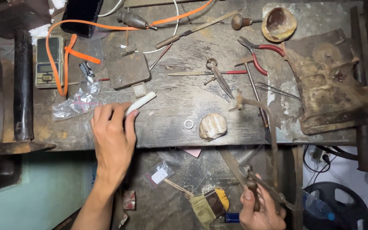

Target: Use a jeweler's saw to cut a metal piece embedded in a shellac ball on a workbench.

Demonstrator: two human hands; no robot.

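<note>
Your right hand [263, 208], low right in the frame, is partly cut off, closed around a saw frame [269, 140]. Your left hand [113, 136], at middle left, grips a white stick [141, 102]. Bare worktop [167, 119] lies beside the small ring [188, 124].

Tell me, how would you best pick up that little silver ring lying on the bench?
Pinch the ring by its rim, coming straight down from above: it lies flat on the bench, hole upward. Approach from its left side, since the rounded stone-like lump sits close on its right.
</note>
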